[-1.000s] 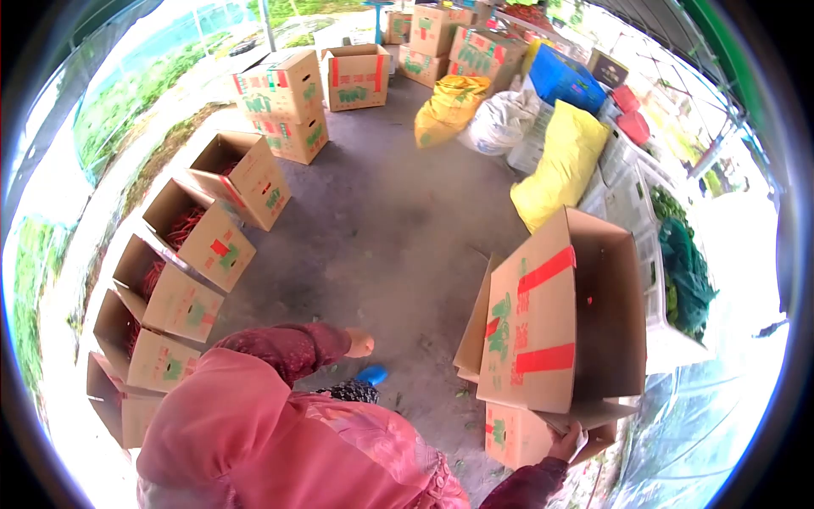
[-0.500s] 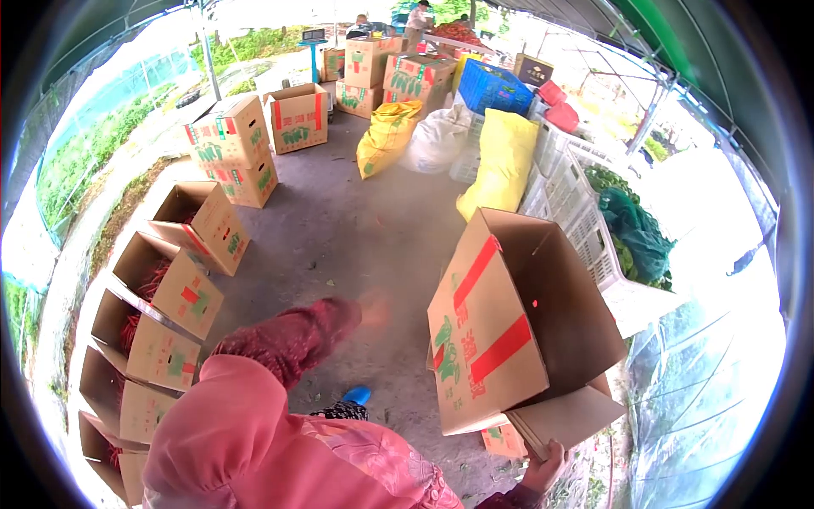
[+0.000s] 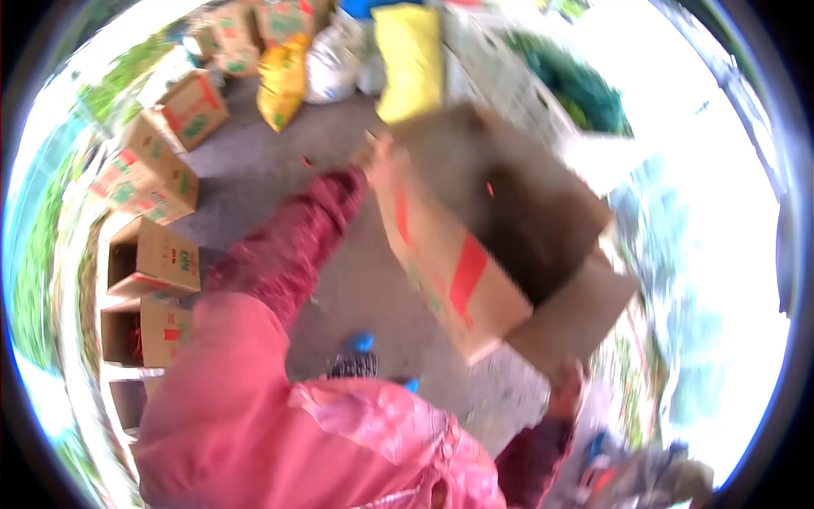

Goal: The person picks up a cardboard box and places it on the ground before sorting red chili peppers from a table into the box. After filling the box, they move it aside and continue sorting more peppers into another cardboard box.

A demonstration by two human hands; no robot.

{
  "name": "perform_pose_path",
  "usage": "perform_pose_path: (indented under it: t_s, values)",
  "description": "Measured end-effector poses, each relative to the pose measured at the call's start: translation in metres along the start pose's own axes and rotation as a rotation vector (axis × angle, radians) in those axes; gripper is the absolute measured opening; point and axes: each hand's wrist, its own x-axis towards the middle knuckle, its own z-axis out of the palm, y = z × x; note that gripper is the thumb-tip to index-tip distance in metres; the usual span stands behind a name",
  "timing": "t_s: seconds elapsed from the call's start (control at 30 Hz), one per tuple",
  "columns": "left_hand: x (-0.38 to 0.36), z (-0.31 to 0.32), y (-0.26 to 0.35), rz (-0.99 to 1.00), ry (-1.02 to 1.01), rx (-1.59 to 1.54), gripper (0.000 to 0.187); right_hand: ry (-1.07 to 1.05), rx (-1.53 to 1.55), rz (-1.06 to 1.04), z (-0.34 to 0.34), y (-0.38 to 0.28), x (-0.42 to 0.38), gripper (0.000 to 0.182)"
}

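Observation:
A large open cardboard box (image 3: 500, 288) with red stripes on its side hangs tilted in front of me, between my two hands. Its dark inside shows only a small red bit (image 3: 489, 188). My left hand (image 3: 377, 159), a little blurred, is closed on the box's far left corner. At the near right, my right hand (image 3: 569, 392) grips a folded-out flap (image 3: 577, 314) of the same box. Motion smears parts of the box and the fingers.
Along the left stand several open cardboard boxes (image 3: 174, 263), one with red contents. Closed boxes (image 3: 161, 165), an orange sack (image 3: 282, 81), a white sack (image 3: 335, 64) and a yellow sack (image 3: 409, 64) stand farther off. White crates with green netting (image 3: 568, 81) line the right.
My left hand has reached forward from the open floor and taken the box's far corner. The box has turned and shifted left, my right hand still on its flap. The view has tipped downward.

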Motion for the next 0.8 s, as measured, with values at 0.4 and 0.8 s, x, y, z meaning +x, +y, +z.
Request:
perform_pose_path:
  t_s: [0.4, 0.8]
  values:
    - [0.033, -0.031, 0.057, 0.244, -0.127, 1.253, 0.062, 0.014, 0.219, 0.147, 0.021, 0.011, -0.075, 0.023]
    - [-0.058, -0.008, 0.091, 0.432, -0.294, 0.905, 0.028, 0.181, 0.094, 0.155, -0.024, 0.026, -0.156, 0.032]
